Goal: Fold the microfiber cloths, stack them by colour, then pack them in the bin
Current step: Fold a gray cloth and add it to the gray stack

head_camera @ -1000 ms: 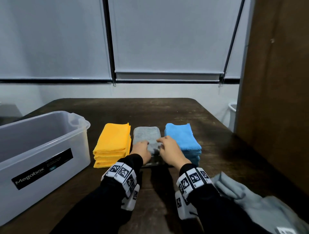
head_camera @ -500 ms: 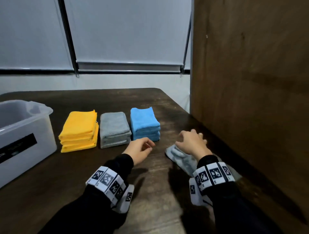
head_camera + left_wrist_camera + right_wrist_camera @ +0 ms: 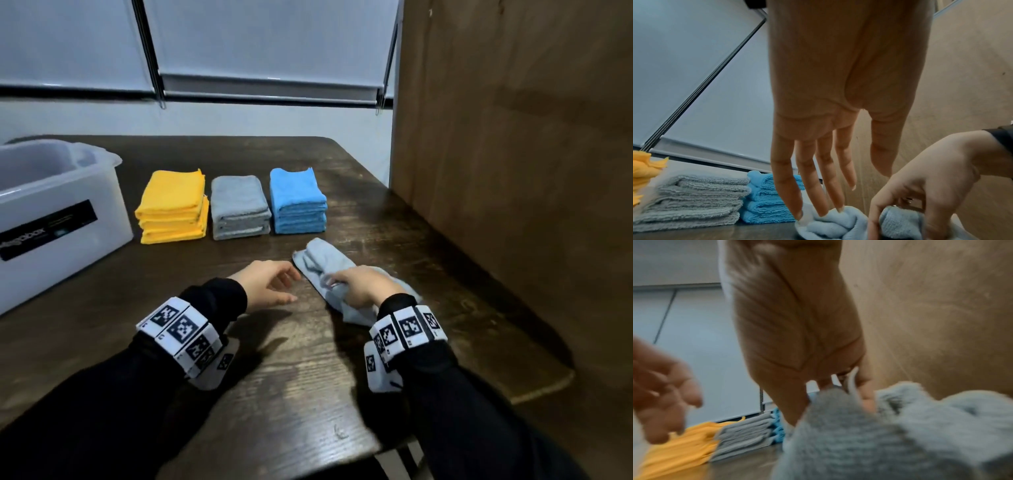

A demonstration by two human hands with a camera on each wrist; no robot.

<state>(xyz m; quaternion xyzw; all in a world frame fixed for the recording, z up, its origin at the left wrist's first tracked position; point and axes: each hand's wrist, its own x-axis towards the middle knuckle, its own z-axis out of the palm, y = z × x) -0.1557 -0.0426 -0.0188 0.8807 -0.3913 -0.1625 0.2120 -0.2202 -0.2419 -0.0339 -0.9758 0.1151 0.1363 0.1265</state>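
Three folded stacks sit in a row on the dark table: yellow cloths (image 3: 173, 207), grey cloths (image 3: 239, 207) and blue cloths (image 3: 297, 202). In front of the blue stack lies a crumpled grey cloth (image 3: 320, 260). My right hand (image 3: 356, 286) grips a bunch of it; the right wrist view shows the grey cloth (image 3: 890, 434) bunched under curled fingers. My left hand (image 3: 270, 282) hovers just left of the cloth with relaxed fingers. In the left wrist view its fingertips (image 3: 821, 209) reach down to the edge of the crumpled cloth (image 3: 834, 224).
A translucent plastic bin (image 3: 58, 219) with a black label stands at the left of the table. A tall brown wooden panel (image 3: 513, 171) rises along the table's right side. Window blinds hang behind the table. The table's near right corner (image 3: 548, 373) is close to my right arm.
Both hands left the grey stack and moved right. My right hand took hold of the loose grey cloth and drew it toward the middle; my left hand came over beside it.
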